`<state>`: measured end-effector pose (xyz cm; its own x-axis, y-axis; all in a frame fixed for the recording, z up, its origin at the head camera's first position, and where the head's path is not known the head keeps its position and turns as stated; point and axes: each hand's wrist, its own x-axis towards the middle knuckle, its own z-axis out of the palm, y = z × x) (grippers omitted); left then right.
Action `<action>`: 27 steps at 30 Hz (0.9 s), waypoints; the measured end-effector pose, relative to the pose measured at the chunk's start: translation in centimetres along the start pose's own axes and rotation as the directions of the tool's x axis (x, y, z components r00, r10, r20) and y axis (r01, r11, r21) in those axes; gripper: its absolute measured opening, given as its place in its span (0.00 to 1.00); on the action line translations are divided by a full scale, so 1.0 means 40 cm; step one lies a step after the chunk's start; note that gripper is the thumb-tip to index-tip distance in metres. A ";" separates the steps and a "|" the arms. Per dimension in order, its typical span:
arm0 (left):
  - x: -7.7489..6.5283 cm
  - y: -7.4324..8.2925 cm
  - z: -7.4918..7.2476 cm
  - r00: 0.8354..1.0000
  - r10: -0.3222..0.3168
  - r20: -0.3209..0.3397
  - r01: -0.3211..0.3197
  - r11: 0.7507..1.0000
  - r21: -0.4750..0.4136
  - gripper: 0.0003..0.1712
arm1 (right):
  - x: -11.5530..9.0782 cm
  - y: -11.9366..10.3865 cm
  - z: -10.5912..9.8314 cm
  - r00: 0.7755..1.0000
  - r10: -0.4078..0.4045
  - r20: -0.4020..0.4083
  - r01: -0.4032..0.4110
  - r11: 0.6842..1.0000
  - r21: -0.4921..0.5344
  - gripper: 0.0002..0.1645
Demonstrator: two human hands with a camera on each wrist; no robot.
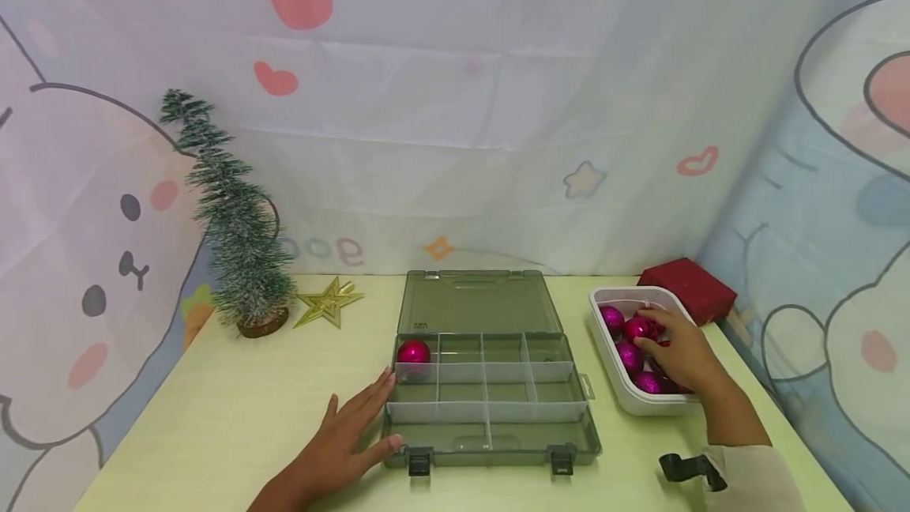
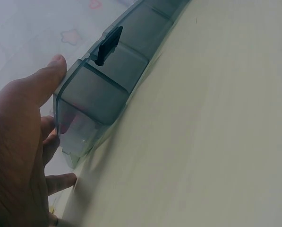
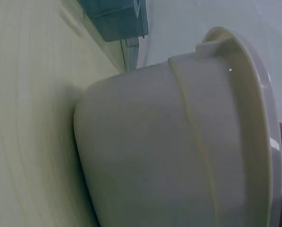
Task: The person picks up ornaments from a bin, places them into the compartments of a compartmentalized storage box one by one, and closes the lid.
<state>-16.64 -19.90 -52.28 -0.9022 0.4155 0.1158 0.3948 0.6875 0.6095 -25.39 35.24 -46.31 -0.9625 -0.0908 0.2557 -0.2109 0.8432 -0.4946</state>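
A green see-through compartment case (image 1: 469, 457) lies with its lid folded back, and one shiny red Christmas ball (image 1: 413, 352) sits in its back left compartment. My left hand (image 1: 344, 441) rests along the case's left side, fingers and thumb extended; the left wrist view shows the thumb (image 2: 53, 73) at the case's upper edge. Over on the right, my right hand (image 1: 678, 350) reaches into a white tub (image 1: 626, 397) of red and purple balls. Its thumb and fingers pinch a shiny red ball (image 1: 640, 329). The tub's wall (image 3: 141, 142) fills much of the right wrist view.
A small frosted Christmas tree (image 1: 245, 243) stands at the back left with a gold star (image 1: 329, 303) beside it. Behind the tub sits a dark red box (image 1: 690, 289). Two black latches (image 1: 419, 462) hang at the case's front. A printed cloth (image 1: 462, 141) hangs behind the table.
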 end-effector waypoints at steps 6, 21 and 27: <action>-0.005 -0.002 -0.004 1.000 0.002 -0.021 -0.002 1.000 0.007 0.48 | 0.013 0.011 0.010 1.000 -0.024 0.003 0.024 1.000 -0.008 0.31; -0.006 0.004 -0.004 1.000 -0.019 0.024 0.020 1.000 -0.001 0.48 | 0.018 0.030 0.024 0.999 -0.031 0.032 0.032 0.999 -0.023 0.33; -0.005 0.008 -0.008 1.000 -0.014 0.026 0.014 1.000 -0.012 0.48 | 0.018 0.036 0.027 0.999 -0.024 0.030 0.025 0.999 -0.038 0.31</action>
<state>-16.40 -19.94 -51.86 -0.9029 0.4210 0.0869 0.3798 0.6864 0.6202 -26.59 35.82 -47.71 -0.9619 -0.1264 0.2423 -0.2279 0.8603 -0.4561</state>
